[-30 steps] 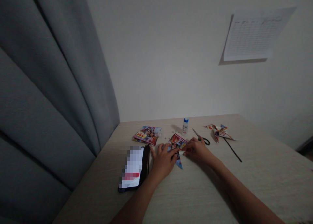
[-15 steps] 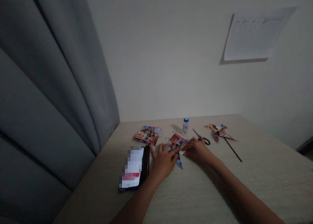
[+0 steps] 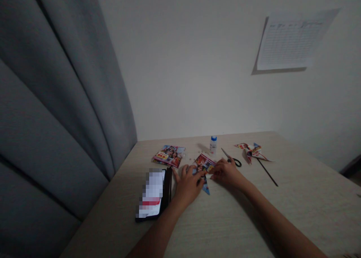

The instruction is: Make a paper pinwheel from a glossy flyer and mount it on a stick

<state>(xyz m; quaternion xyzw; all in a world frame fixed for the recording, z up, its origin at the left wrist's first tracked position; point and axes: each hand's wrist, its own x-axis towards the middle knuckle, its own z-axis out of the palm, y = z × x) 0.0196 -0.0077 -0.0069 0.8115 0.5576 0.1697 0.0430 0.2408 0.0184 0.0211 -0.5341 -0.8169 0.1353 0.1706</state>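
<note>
A colourful printed paper piece point(image 3: 203, 161) lies on the table between my hands, with a pointed blue corner towards me. My left hand point(image 3: 188, 183) rests over its left side, fingers spread and pressing down on it. At its right edge my right hand point(image 3: 226, 172) is closed, fingertips pinching the paper; the exact spot they grip is partly hidden. Just beyond my right hand lie scissors point(image 3: 237, 162) with black handles. Farther right, a paper pinwheel point(image 3: 255, 151) on a dark stick rests on the table.
Left of my left hand lies a phone point(image 3: 152, 194) in a dark folding case. Behind it is a stack of printed paper sheets point(image 3: 170, 156). A small clear bottle with a blue cap point(image 3: 213, 145) stands near the wall, small scraps beside it. A grey curtain point(image 3: 70, 100) hangs at left.
</note>
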